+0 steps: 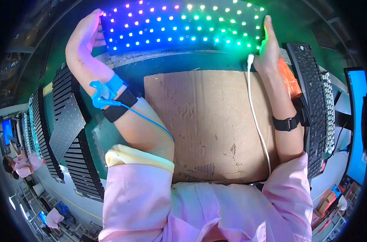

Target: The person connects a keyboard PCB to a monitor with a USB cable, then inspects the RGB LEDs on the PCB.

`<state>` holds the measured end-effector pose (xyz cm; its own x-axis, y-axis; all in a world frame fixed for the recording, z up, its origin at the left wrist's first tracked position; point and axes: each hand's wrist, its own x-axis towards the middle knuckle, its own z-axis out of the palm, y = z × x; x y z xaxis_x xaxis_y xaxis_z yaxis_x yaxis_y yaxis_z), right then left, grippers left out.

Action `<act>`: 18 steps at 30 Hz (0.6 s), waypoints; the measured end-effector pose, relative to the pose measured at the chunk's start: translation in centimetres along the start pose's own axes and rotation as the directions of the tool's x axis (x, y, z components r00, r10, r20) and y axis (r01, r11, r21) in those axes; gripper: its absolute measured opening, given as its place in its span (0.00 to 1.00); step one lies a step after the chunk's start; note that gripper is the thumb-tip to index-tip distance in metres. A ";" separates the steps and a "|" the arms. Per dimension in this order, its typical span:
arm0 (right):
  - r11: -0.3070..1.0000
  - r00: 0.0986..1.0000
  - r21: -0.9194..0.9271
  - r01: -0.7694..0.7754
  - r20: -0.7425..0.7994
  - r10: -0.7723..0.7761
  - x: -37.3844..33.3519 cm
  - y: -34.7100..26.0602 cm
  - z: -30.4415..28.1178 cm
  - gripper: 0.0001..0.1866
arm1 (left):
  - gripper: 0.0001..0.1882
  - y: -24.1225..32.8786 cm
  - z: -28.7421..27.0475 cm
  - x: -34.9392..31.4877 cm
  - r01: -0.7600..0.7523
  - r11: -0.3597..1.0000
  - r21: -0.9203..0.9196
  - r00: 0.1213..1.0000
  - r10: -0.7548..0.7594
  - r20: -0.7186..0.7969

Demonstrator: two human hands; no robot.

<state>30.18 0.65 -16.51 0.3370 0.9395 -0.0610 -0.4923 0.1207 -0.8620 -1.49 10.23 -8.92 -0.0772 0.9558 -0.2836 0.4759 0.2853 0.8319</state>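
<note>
A long dark LED circuit board (179, 30) is held up at the far side, its rows of lights glowing from violet and blue on the left to green on the right. My left hand (86, 32) grips its left end, with some fingers behind it. At the other end, my right hand (268, 50) holds the board's edge, thumb pointing up. A white cable (254, 109) runs up to a plug at the board's lower right corner. Around my left wrist sits a blue strap (107, 90) with a blue cord.
A worn cardboard sheet (207, 129) lies before me on the green table. Slotted black racks (76, 161) stand at left, an unlit board (66, 129) resting across them. At right are an orange packet (289, 78), a black tray (308, 92) and a monitor (357, 125). Other people sit far left.
</note>
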 end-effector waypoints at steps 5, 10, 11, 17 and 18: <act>0.999 0.995 -0.028 0.037 0.098 -0.034 -0.3 0.6 0.7 0.20 | 0.18 -0.4 -0.3 -0.1 0.061 0.998 -0.031 0.998 -0.060 0.026; 0.999 0.999 -0.011 0.032 0.022 -0.032 0.2 0.7 0.3 0.20 | 0.19 -0.7 1.2 -1.6 0.005 0.993 -0.116 0.985 -0.025 -0.169; 1.000 1.000 -0.003 0.025 -0.012 -0.025 0.2 0.7 0.1 0.20 | 0.20 -0.6 1.5 -1.9 -0.016 0.990 -0.142 0.973 -0.017 -0.228; 0.949 0.956 -0.128 0.289 0.085 -0.280 -0.1 0.5 0.5 0.21 | 0.19 0.0 -2.8 -2.8 0.010 0.998 0.070 0.977 0.005 -0.215; 0.942 0.953 -0.146 0.301 0.087 -0.290 0.1 0.5 0.4 0.21 | 0.19 -0.1 -3.1 -2.8 0.019 0.994 0.112 0.979 0.004 -0.202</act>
<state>29.67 0.91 -16.75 0.3942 0.8882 0.2361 -0.2454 0.3493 -0.9043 -4.08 7.70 -6.70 -0.2506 0.9516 -0.1780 0.5694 0.2936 0.7678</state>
